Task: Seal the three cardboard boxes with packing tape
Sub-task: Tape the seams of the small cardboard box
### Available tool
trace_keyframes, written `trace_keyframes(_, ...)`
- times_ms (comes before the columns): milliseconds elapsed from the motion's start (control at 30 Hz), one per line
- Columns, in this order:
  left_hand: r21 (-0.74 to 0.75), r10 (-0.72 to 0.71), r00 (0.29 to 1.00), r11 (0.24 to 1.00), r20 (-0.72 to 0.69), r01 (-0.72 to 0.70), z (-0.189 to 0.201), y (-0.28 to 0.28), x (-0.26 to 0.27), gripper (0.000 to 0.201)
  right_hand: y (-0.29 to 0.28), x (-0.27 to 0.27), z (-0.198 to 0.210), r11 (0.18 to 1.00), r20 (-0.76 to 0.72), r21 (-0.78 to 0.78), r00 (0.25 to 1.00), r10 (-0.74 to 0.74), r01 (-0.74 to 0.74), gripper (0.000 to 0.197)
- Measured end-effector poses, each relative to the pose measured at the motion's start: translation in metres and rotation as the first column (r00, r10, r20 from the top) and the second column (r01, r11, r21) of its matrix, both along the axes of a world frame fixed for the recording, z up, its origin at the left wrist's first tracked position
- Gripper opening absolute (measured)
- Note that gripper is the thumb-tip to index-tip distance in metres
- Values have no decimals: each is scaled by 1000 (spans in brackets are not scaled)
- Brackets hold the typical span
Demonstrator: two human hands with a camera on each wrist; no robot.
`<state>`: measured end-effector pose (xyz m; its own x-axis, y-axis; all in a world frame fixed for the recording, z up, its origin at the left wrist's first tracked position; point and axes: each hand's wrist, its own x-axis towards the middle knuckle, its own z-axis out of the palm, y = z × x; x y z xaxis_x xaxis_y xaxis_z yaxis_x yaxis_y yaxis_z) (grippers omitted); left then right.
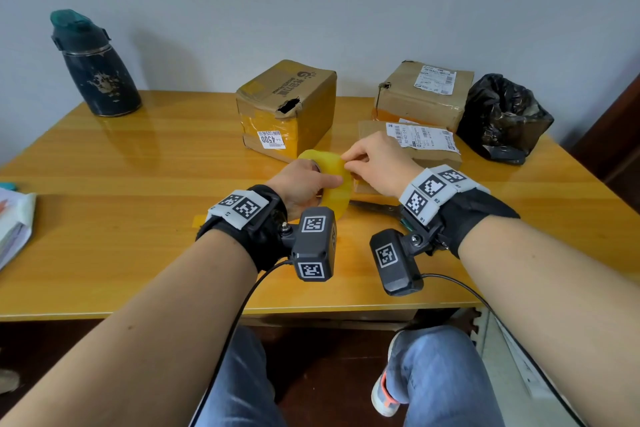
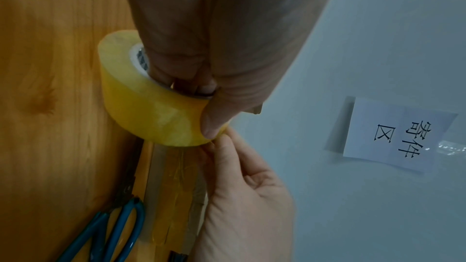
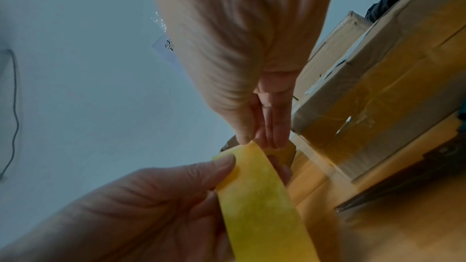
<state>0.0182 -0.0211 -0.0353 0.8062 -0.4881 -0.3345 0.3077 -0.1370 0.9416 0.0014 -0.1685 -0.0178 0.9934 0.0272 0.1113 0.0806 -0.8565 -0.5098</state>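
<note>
My left hand [image 1: 304, 184] grips a yellow roll of packing tape [image 1: 334, 180], fingers through its core and thumb on the outer face, held above the table. My right hand [image 1: 374, 163] pinches at the tape's free end on the roll's top edge with thumb and fingertips [image 3: 271, 134]. In the left wrist view the tape roll [image 2: 151, 105] shows with my left thumb [image 2: 214, 119] pressed on it. Three cardboard boxes stand behind: a tall one [image 1: 287, 107], a far right one [image 1: 422, 94] and a flat one [image 1: 415, 142] under my right hand.
Blue-handled scissors [image 2: 111, 230] lie on the wooden table [image 1: 138, 184] under my right wrist. A dark bottle [image 1: 93, 66] stands back left, a black plastic bag [image 1: 502, 118] back right, papers [image 1: 14, 222] at the left edge. A paper sign [image 2: 393, 132] hangs on the wall.
</note>
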Motion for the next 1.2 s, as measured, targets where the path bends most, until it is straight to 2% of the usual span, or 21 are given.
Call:
trace_keyframes(133, 11, -8, 1000, 1000, 4, 8, 0, 0, 0, 11, 1, 0, -1, 995, 32, 80, 998, -58, 56, 14)
trace_keyframes(267, 37, -16, 1000, 999, 17, 16, 1, 1, 0, 11, 1, 2, 1, 994, 17, 94, 998, -63, 62, 13)
trace_keyframes(367, 50, -10, 1000, 999, 21, 9, 1, 0, -1, 10, 1, 4, 1, 998, 2, 35, 999, -53, 53, 13)
trace_keyframes(467, 55, 16, 1000, 998, 26, -17, -2, -1, 1, 26, 2, 4, 0, 998, -17, -51, 999, -30, 29, 18)
trace_keyframes(633, -1, 17, 1000, 1000, 13, -17, -3, -2, 3, 10, 3, 1, 1, 994, -54, -111, 999, -4, -2, 18)
trace_keyframes(700, -7, -4, 1000, 1000, 8, 4, -3, -1, 4, 9, 0, 3, 1, 998, 4, -33, 999, -51, 51, 16)
trace_keyframes(767, -18, 0, 1000, 1000, 2, 0, -4, 0, 4, 9, -3, 3, 2, 995, -1, 60, 997, -74, 74, 22)
trace_keyframes(900, -39, 10, 1000, 999, -10, -10, -6, -2, 5, 10, 0, 0, 3, 996, -32, 82, 999, -37, 40, 14)
trace_keyframes(1067, -20, -15, 1000, 1000, -23, 15, -8, -1, 7, 12, -2, 4, 2, 980, -45, 175, 995, -91, 97, 11)
trace_keyframes(1200, 30, 3, 1000, 1000, 5, -3, -9, -1, 8, 31, -2, 5, 3, 981, -63, 167, 994, -88, 98, 12)
